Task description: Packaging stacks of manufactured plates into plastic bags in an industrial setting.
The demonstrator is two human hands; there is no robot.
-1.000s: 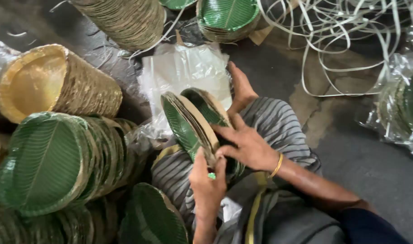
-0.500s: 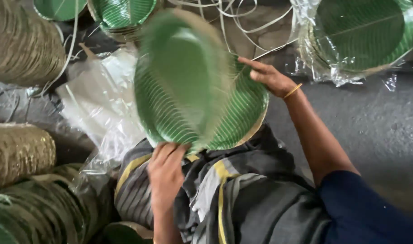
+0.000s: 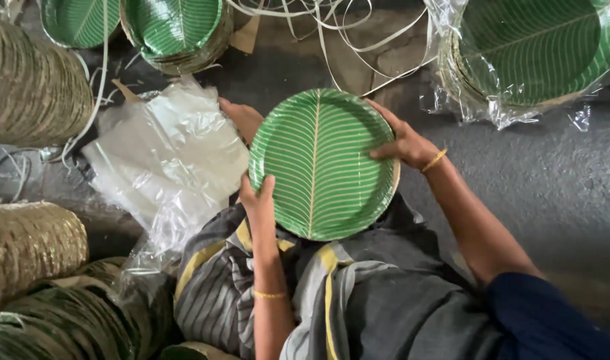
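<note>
Floor [image 3: 558, 193]: grey concrete, person seated on it, lap covered by striped cloth [image 3: 358, 293]. Wrapped stack [image 3: 531, 57] of green leaf-print plates lies upper right in clear film. Side-lying plate stacks [image 3: 31, 80] line the left edge. Loose plastic sheet [image 3: 165, 153] lies crumpled just left of the lap. Open stack [image 3: 175, 30] sits at the top, white strapping [image 3: 338, 33] tangled beside it. Plate [image 3: 321, 163]: round, green, face up, held over the lap between both hands. Right hand [image 3: 405, 143] grips its right rim, fingers on the face. Left hand [image 3: 258, 200] clasps the lower left rim.
</note>
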